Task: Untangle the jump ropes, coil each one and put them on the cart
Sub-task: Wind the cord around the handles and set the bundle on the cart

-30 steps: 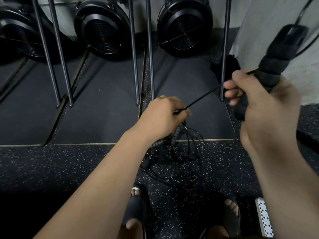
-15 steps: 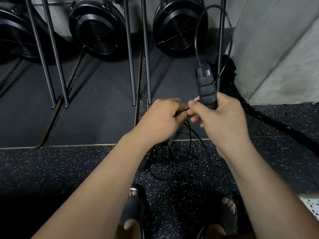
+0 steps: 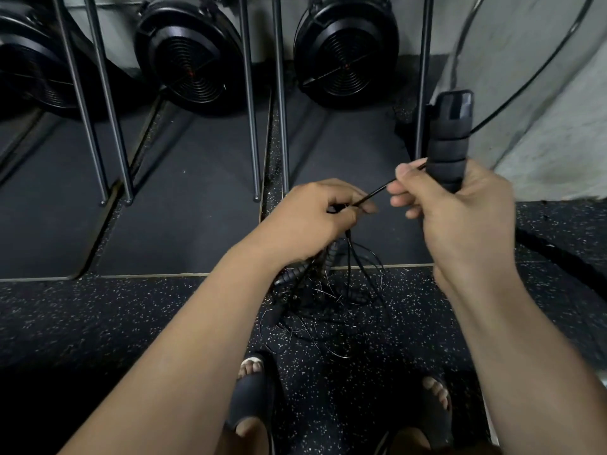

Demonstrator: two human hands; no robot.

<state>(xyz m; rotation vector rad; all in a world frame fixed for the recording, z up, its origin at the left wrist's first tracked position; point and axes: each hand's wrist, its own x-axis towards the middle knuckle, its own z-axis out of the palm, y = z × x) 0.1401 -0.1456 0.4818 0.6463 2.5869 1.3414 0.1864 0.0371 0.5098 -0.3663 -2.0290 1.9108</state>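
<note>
- The right hand [image 3: 460, 224], at 2 o'clock, grips a black foam-ribbed jump rope handle [image 3: 451, 149] upright, with its fingers wrapped around the lower half. Holding it high probably keeps this rope clear of the others.
- The left hand [image 3: 312, 218], near centre, pinches the thin black cord [image 3: 374, 193], which runs short and taut between both hands, apparently to draw it out of the knot.
- Under the left hand, toward 6 o'clock, the tangle of jump ropes [image 3: 328, 300] hangs down to the speckled rubber floor [image 3: 98, 323], with other handles caught inside it.
- No cart is in view, and nothing looks coiled yet.
</note>
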